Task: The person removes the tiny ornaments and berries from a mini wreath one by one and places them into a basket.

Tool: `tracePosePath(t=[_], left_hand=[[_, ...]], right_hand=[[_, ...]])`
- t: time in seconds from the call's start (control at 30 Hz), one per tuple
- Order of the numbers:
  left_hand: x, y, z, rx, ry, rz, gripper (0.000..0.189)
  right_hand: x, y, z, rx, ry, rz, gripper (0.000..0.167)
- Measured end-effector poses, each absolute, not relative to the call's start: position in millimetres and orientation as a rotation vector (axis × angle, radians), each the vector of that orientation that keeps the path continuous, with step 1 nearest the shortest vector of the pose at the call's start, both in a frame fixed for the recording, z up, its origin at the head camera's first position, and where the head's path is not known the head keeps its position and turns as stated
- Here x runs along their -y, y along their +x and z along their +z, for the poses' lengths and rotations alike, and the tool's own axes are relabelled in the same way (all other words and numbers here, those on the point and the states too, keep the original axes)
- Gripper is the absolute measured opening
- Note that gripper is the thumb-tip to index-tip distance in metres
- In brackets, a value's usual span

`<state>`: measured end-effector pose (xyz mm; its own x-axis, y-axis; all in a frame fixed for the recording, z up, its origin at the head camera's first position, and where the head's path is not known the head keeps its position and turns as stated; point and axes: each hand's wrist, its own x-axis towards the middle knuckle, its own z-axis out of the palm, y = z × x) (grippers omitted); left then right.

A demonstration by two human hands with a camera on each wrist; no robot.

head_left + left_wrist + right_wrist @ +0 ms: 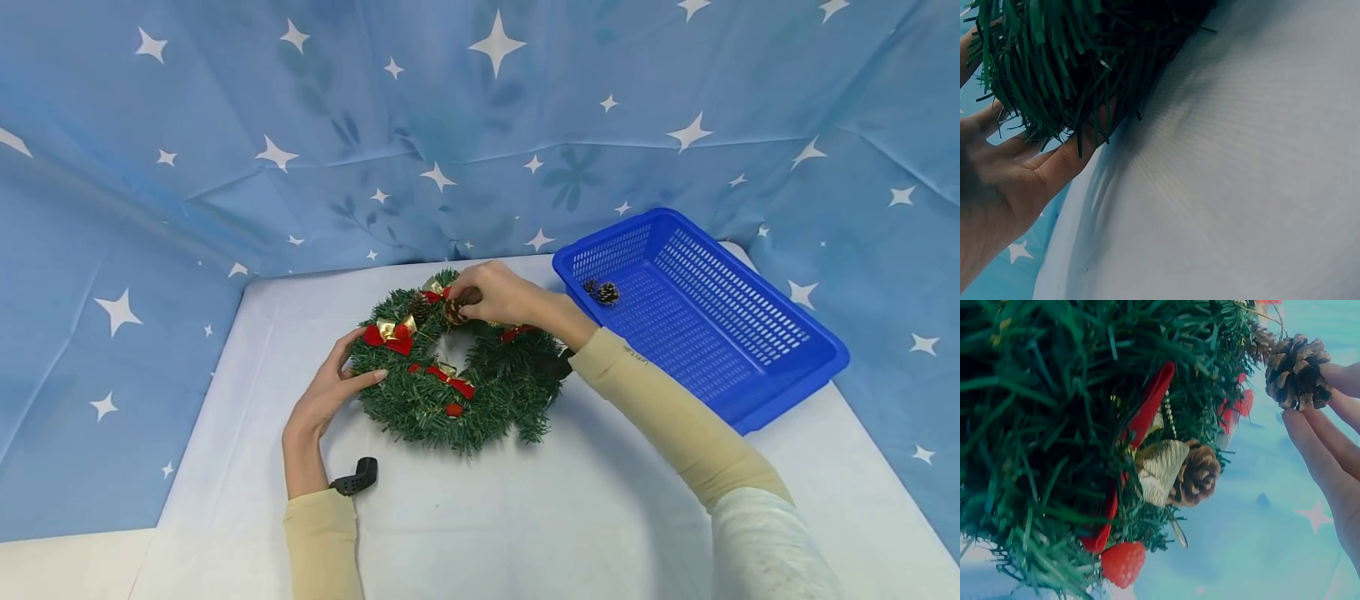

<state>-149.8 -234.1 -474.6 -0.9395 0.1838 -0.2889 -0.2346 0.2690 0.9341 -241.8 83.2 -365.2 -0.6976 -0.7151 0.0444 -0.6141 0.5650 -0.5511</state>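
A green tinsel wreath (450, 427) with red and gold bows (390, 335), red berries (453, 410) and pine cones lies on the white table. My left hand (324, 396) grips its left edge, thumb on top; the left wrist view has the fingers (1060, 164) tucked beneath the greenery. Over the wreath's far side, my right hand (498, 293) pinches a brown pine cone (1297, 374) between thumb and fingertips. A thin cord rises from that cone in the right wrist view. Another pine cone (1199, 476) sits among the greenery beside a gold bow (1161, 472).
A blue perforated basket (813, 342) stands at the right, with pine cones (607, 293) in its left corner. My right forearm crosses in front of its near left edge. Blue star-patterned cloth (450, 108) hangs behind the table. A black wrist camera (363, 475) sticks out from my left wrist.
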Motion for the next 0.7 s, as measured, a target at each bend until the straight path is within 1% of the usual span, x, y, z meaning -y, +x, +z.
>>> tracePosePath(t=[0.7], left_hand=[[236, -150, -475, -2.205, -0.043, 1.704, 0.095]], right_hand=[[-122, -243, -355, -2.657, -0.967, -0.898, 0.025]])
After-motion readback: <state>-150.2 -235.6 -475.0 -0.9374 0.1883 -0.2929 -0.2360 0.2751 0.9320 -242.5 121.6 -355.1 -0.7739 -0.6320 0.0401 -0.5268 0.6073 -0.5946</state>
